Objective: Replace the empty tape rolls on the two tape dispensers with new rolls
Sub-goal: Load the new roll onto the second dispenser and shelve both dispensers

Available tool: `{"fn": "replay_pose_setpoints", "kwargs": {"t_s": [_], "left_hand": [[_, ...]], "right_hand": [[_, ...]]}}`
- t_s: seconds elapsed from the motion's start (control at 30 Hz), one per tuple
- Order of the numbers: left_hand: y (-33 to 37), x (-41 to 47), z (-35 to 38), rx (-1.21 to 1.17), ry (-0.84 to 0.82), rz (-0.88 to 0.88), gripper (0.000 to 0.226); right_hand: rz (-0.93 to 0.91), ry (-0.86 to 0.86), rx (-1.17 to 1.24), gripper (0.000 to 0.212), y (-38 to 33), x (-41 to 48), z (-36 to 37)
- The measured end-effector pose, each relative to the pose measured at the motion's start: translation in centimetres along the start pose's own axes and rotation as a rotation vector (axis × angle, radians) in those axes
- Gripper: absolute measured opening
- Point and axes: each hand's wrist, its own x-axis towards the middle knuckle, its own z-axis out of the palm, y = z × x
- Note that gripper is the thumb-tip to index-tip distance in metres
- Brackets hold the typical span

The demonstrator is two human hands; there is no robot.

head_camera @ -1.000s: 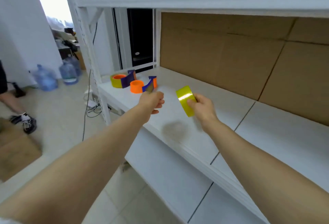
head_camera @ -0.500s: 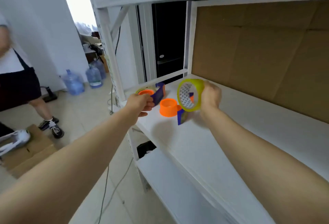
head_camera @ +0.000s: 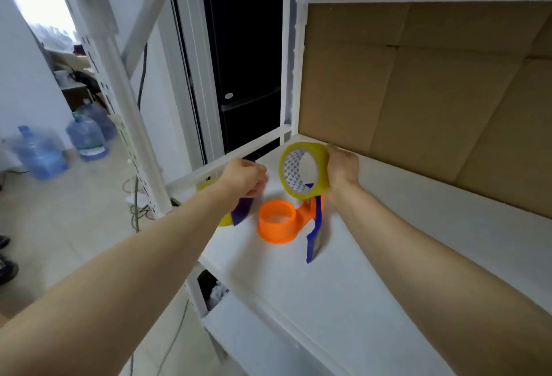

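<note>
- Shelf (head_camera: 373, 271): white board with a cardboard (head_camera: 418, 92) back; both dispensers sit at its left end.
- Near dispenser (head_camera: 304, 216): orange, lying flat. Its hub (head_camera: 276, 221) is bare and opens straight up. The blue handle (head_camera: 314, 235) runs toward the camera.
- Roll (head_camera: 321, 166): new, yellow, off the shelf, just above and slightly behind-right of the hub. It stands on edge with the core facing left, so its axis is roughly level and crosswise to the upright hub.
- Far dispenser (head_camera: 242, 210): blue part shows under the left hand. A yellow roll (head_camera: 224, 221) sits on it, mostly hidden by the forearm.
- Right hand (head_camera: 342, 166): grips the new roll from its right side, fingers wrapped over the outer band.
- Left hand (head_camera: 243, 177): fingers curled over the top of the far dispenser and seem to grip it; the contact itself is hidden.
- Key relation: the right hand is nearer the bare hub, down and to the left of the roll.
- Judgement: the next move likely needs the roll tipped flat, core over hub, then lowered. Going on tilted could jam the core on the rim.
</note>
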Motion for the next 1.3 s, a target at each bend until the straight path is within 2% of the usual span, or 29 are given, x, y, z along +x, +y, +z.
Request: {"fn": "replay_pose_setpoints", "kwargs": {"t_s": [0.1, 0.2, 0.27, 0.37, 0.47, 0.57, 0.63, 0.7, 0.8, 0.87, 0.97, 1.1, 1.17, 1.27, 1.3], "left_hand": [[0.7, 3.1, 0.9, 0.015, -0.098, 0.042, 0.013], [1.6, 5.6, 1.4, -0.025, -0.222, 0.052, 0.011], [1.9, 7.0, 0.9, -0.022, -0.343, 0.081, 0.011], [1.7, 8.8, -0.1, 0.018, -0.479, 0.144, 0.039], [1.3, 8.8, -0.5, 0.042, -0.627, 0.119, 0.023], [0.8, 8.3, -0.2, 0.041, -0.723, 0.12, 0.017], [0.5, 8.1, 0.0, -0.021, -0.721, 0.142, 0.011], [0.7, 7.6, -0.2, -0.081, -0.683, 0.167, 0.005], [0.8, 7.1, -0.5, -0.142, -0.645, 0.184, 0.009], [0.7, 6.6, -0.7, -0.113, -0.668, 0.229, 0.023], [0.5, 5.5, -0.9, -0.05, -0.718, 0.356, 0.039], [-0.3, 4.8, -1.7, 0.063, -0.679, 0.518, 0.054], [-0.9, 4.9, -2.4, 0.035, -0.636, 0.517, 0.051], [-1.7, 4.9, -3.4, -0.064, -0.576, 0.418, 0.05], [-1.9, 4.7, -3.6, -0.076, -0.562, 0.404, 0.05]], "right_hand": [[0.005, 0.056, -0.007, 0.01, 0.2, 1.2, 0.4], [0.035, 0.147, 0.023, 0.021, 0.2, 1.6, 1.1], [0.08, 0.226, 0.074, 0.017, 0.4, 1.6, 1.9], [0.124, 0.294, 0.144, 0.015, 1.0, 1.0, 3.1], [0.122, 0.281, 0.261, 0.016, 1.7, -0.8, 3.9], [0.139, 0.288, 0.434, 0.024, 2.0, -3.1, 4.3], [0.095, 0.299, 0.395, 0.024, 1.5, -4.9, 4.6], [-0.009, 0.275, 0.181, 0.022, 0.9, -6.5, 4.7], [-0.126, 0.208, -0.234, 0.05, 1.2, -8.5, 4.2], [-0.162, 0.248, -0.359, 0.058, 2.1, -8.9, 3.5], [-0.209, 0.3, -0.312, 0.051, 3.5, -9.0, 2.6], [-0.203, 0.372, -0.362, 0.027, 4.8, -8.9, 3.0], [-0.178, 0.346, -0.346, 0.023, 4.9, -8.9, 3.7], [-0.164, 0.267, -0.284, 0.029, 5.0, -9.0, 4.2], [-0.171, 0.232, -0.239, 0.022, 5.1, -9.2, 4.3]]}}
